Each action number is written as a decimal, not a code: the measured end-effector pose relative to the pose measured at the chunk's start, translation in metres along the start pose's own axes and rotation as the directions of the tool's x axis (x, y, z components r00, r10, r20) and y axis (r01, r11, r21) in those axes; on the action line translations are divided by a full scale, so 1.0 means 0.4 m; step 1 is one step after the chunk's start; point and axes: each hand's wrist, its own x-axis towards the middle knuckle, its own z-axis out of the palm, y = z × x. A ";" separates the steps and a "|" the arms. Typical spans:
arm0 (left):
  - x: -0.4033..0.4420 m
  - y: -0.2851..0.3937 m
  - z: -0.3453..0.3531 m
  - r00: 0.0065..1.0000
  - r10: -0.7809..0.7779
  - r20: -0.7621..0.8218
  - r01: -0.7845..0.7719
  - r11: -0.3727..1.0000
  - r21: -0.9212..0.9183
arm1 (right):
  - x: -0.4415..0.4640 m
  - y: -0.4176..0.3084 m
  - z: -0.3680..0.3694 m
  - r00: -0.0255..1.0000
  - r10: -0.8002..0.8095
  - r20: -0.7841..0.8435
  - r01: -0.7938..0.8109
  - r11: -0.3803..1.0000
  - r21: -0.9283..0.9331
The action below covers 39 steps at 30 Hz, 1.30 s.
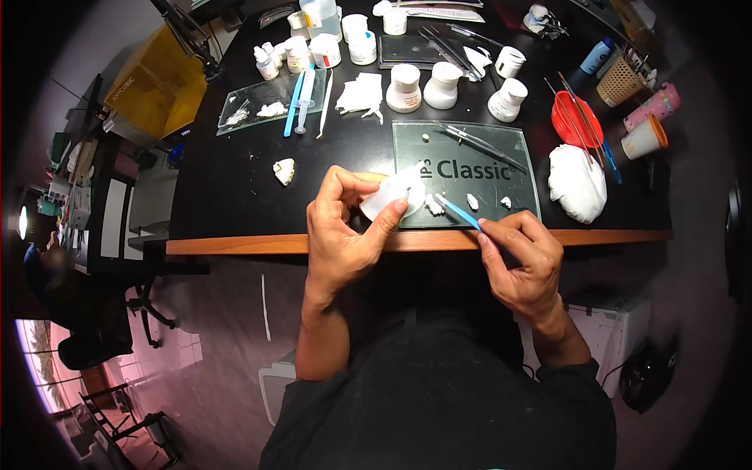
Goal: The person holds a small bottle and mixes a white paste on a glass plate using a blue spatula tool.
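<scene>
One slim blue stick [460, 212], white-tipped

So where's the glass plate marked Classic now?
In the head view, the glass plate lies right of centre near the front edge of the black table, just beyond the right hand and left of the white bundle.

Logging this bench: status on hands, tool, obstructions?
Left hand holding round white item; right hand holding blue tool. Its tip at white clump on glass plate, contact unclear. Metal instrument farther back, clear of tip.
</scene>
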 end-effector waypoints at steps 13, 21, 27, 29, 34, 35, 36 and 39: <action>0.004 0.009 -0.002 0.999 -0.030 0.013 0.029 0.999 0.040 | -0.019 0.003 0.027 0.999 0.010 -0.036 -0.009 1.000 0.023; 0.002 0.017 -0.009 0.996 -0.031 0.089 0.022 0.994 0.104 | -0.024 0.002 0.033 0.998 0.022 -0.065 -0.022 1.000 0.011; 0.003 0.012 -0.010 0.996 0.002 0.095 -0.016 0.989 0.148 | -0.026 -0.003 0.028 1.000 0.003 0.003 -0.003 1.000 0.002; 0.003 0.012 -0.010 0.995 0.003 0.096 -0.018 0.988 0.151 | -0.029 0.001 0.026 1.000 -0.014 0.016 0.014 1.000 0.000; 0.003 0.013 -0.010 0.995 0.007 0.098 -0.023 0.986 0.166 | -0.014 -0.001 0.023 0.999 -0.026 -0.030 0.026 1.000 -0.010; 0.003 0.011 -0.011 0.995 0.010 0.100 -0.027 0.986 0.165 | -0.012 0.002 0.027 0.998 -0.035 -0.047 0.035 0.999 -0.011; 0.003 0.010 -0.011 0.995 0.014 0.103 -0.031 0.986 0.164 | -0.012 0.003 0.028 0.997 -0.043 -0.063 0.043 0.999 -0.013; 0.003 0.012 -0.010 0.995 0.003 0.105 -0.021 0.986 0.167 | -0.009 -0.006 0.032 0.997 -0.009 -0.079 0.011 1.000 0.018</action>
